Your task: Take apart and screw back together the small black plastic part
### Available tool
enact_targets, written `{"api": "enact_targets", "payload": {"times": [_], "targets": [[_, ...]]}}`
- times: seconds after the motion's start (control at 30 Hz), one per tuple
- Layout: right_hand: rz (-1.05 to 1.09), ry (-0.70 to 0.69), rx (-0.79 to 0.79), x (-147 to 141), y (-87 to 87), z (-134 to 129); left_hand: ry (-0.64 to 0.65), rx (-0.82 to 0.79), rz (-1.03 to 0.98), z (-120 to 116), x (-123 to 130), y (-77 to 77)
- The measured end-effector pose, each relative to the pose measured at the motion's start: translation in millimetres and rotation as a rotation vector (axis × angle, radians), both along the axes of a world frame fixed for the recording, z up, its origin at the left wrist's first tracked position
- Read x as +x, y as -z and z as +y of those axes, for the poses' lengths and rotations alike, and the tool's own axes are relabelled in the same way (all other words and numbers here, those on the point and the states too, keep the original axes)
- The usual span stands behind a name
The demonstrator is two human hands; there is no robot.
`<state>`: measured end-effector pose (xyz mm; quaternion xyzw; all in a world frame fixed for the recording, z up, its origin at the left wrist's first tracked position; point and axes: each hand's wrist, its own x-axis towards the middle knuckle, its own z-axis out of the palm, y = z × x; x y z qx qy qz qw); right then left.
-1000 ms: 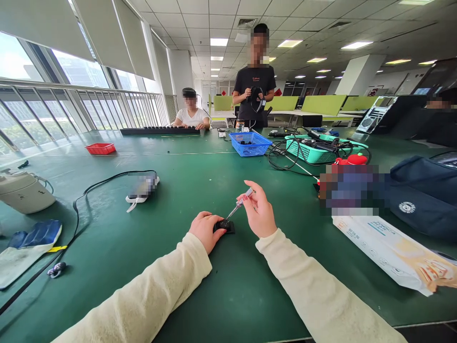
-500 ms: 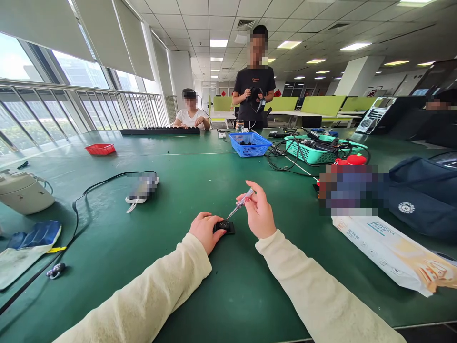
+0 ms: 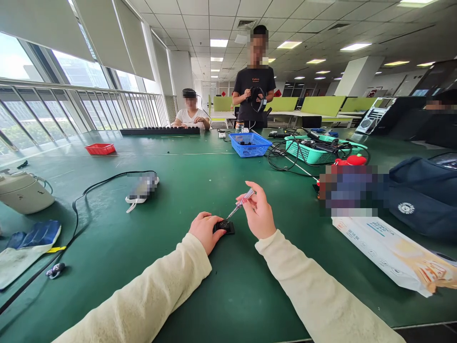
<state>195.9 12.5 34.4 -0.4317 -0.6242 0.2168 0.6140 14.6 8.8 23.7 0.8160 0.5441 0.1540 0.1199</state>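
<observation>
A small black part [image 3: 226,226] lies on the green table [image 3: 228,286], its left side between the thumb and fingers of my left hand [image 3: 204,231]. My right hand [image 3: 260,212] grips a screwdriver [image 3: 246,197] with a clear handle, the index finger raised over its end. The screwdriver slants down to the left, and its tip meets the top of the black part. Fine detail on the black part is too small to tell.
Ahead stand a blue basket [image 3: 250,145] and a teal basket [image 3: 321,151] of cables. A white package [image 3: 389,252] and a dark bag [image 3: 424,200] lie right. Left are a phone-like device [image 3: 143,186], a cable and a cream pot [image 3: 24,193]. Two people are across the table.
My hands, the screwdriver and the black part have hardly moved. The seated person's hand across the table has shifted slightly.
</observation>
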Motion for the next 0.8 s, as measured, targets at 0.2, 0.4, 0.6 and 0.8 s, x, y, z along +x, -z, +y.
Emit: {"api": "enact_targets", "payload": {"times": [0.2,0.4,0.6,0.8], "targets": [[-0.004,0.01,0.002,-0.9,0.5,1.4,0.003,0.006,-0.009,0.5,-0.6,0.9],[-0.008,0.019,0.01,-0.5,2.9,2.6,0.008,0.008,-0.008,0.5,-0.6,0.8],[-0.003,0.023,0.007,-1.0,2.3,1.9,0.009,0.01,-0.018,0.4,-1.0,1.3],[-0.009,0.025,0.015,-1.2,1.6,1.8,0.005,0.004,-0.019,-0.2,-0.7,0.0]]}}
